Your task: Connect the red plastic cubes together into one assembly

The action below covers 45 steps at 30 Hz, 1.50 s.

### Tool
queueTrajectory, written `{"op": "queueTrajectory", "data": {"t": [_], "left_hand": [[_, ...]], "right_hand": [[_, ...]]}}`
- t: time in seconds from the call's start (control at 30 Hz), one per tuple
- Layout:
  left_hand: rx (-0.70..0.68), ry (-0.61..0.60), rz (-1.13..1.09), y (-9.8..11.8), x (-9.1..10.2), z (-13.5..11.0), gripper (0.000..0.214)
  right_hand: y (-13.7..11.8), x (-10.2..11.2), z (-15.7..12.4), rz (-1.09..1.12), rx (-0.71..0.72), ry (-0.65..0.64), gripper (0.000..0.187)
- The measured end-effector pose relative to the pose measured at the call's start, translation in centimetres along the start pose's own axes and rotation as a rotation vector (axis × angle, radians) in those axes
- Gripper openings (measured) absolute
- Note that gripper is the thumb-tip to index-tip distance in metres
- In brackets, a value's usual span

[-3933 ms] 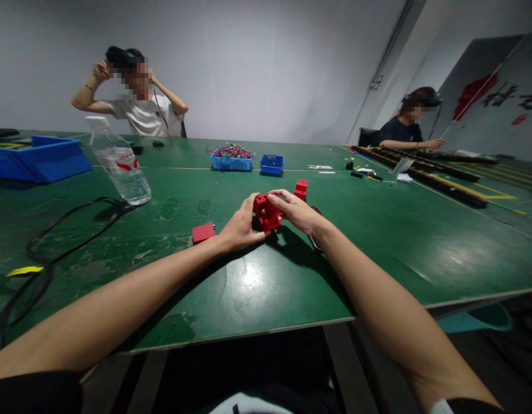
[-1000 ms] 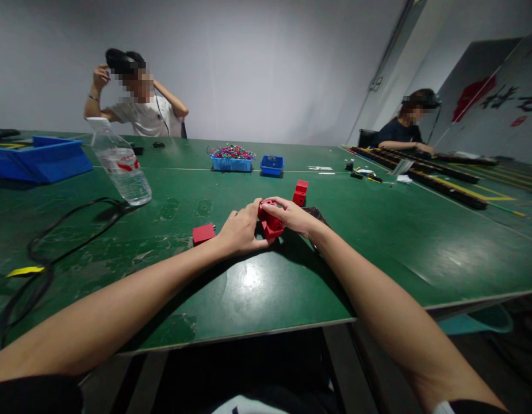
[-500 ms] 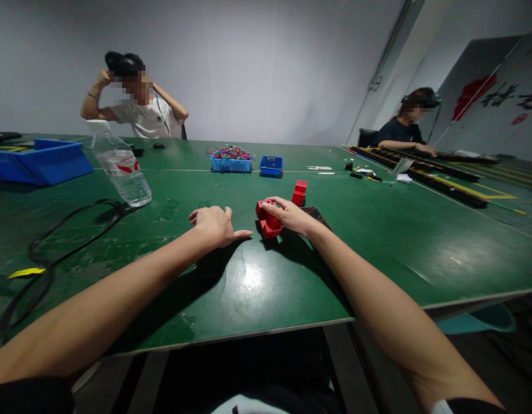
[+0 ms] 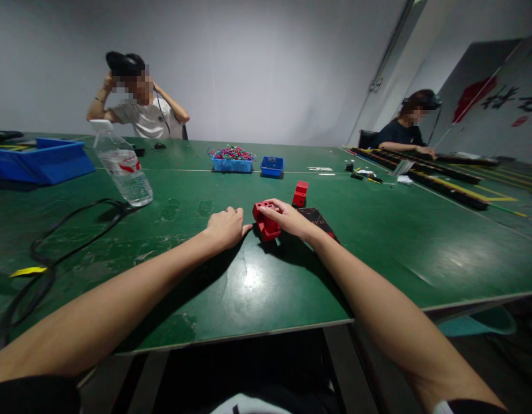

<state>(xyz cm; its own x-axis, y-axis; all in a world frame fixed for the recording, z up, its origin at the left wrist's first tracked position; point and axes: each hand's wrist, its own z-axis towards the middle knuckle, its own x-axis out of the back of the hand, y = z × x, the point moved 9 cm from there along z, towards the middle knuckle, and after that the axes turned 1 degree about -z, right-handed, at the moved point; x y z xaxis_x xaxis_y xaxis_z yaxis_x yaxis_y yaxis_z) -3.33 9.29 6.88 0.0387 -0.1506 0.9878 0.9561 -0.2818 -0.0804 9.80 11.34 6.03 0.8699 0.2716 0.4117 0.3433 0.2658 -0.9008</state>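
Observation:
A red blocky piece [image 4: 268,230] with recesses and holes is tilted just above or on the green table; I cannot tell which. My right hand [image 4: 287,217] is closed on its right and upper side, thumb and fingers gripping it. My left hand [image 4: 226,226] is to the left of the piece, low over the table, knuckles up. Its thumb points out toward the piece, its fingers bend downward, partly hidden, and nothing shows in it. A second red piece [image 4: 300,194] stands behind my right hand. Beside my right wrist lies a dark flat box [image 4: 318,221] with a reddish edge.
A water bottle [image 4: 125,169] leans at the left by a black cable [image 4: 54,241] and a large blue bin [image 4: 41,161]. Farther back are a blue tray [image 4: 232,165] of colourful bits and a small blue tray [image 4: 272,167]. Long dark strips [image 4: 442,184] line the right; two people sit beyond.
My left hand has moved right, closer to the red piece, and its fingers have bent more. My right hand and the held piece have shifted slightly left, uncovering more of the dark box.

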Motion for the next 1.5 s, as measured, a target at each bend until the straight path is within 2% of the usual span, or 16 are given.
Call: {"op": "queueTrajectory", "data": {"t": [0.1, 0.2, 0.43, 0.53, 0.67, 0.77, 0.87, 1.1, 1.27, 1.37, 1.5], "left_hand": [[-0.151, 0.074, -0.048, 1.5, -0.7, 0.5, 0.034], [-0.257, 0.168, -0.243, 1.5, -0.7, 1.3, 0.038], [-0.279, 0.271, -0.665, -0.6, -1.0, 2.9, 0.053], [-0.288, 0.196, -0.967, -0.3, -1.8, 3.1, 0.061], [-0.450, 0.030, -1.261, 1.8, -2.1, 2.9, 0.076], [-0.515, 0.015, -1.298, 2.3, -1.7, 2.7, 0.079], [-0.494, 0.031, -1.329, 2.2, -1.8, 3.0, 0.073], [-0.202, 0.225, -1.348, -0.2, -2.9, 4.0, 0.046], [-0.058, 0.323, -1.327, -1.2, -2.1, 3.5, 0.033], [-0.172, 0.308, -1.319, -0.4, -1.3, 3.1, 0.045], [-0.401, 0.124, -1.341, 1.8, -1.3, 2.6, 0.071]], "right_hand": [[-0.5, 0.0, -0.1, -0.051, 0.059, 0.008, 0.047], [-1.1, 0.1, -0.3, -0.101, 0.117, 0.025, 0.046], [-1.5, -0.5, -0.6, -0.066, 0.148, -0.025, 0.048], [-2.0, -0.7, -0.8, -0.043, 0.180, -0.048, 0.052], [-2.2, -0.6, -0.9, -0.045, 0.187, -0.055, 0.053], [-2.2, -0.5, -0.9, -0.058, 0.191, -0.058, 0.052], [-2.0, -0.5, -0.8, -0.064, 0.190, -0.052, 0.051], [-1.1, 0.0, -0.3, -0.059, 0.181, -0.012, 0.050], [-0.8, 0.3, 0.0, -0.108, 0.155, 0.018, 0.050], [-0.7, 0.3, -0.1, -0.118, 0.142, 0.015, 0.051], [-0.6, 0.2, -0.2, -0.095, 0.135, -0.023, 0.053]]}}
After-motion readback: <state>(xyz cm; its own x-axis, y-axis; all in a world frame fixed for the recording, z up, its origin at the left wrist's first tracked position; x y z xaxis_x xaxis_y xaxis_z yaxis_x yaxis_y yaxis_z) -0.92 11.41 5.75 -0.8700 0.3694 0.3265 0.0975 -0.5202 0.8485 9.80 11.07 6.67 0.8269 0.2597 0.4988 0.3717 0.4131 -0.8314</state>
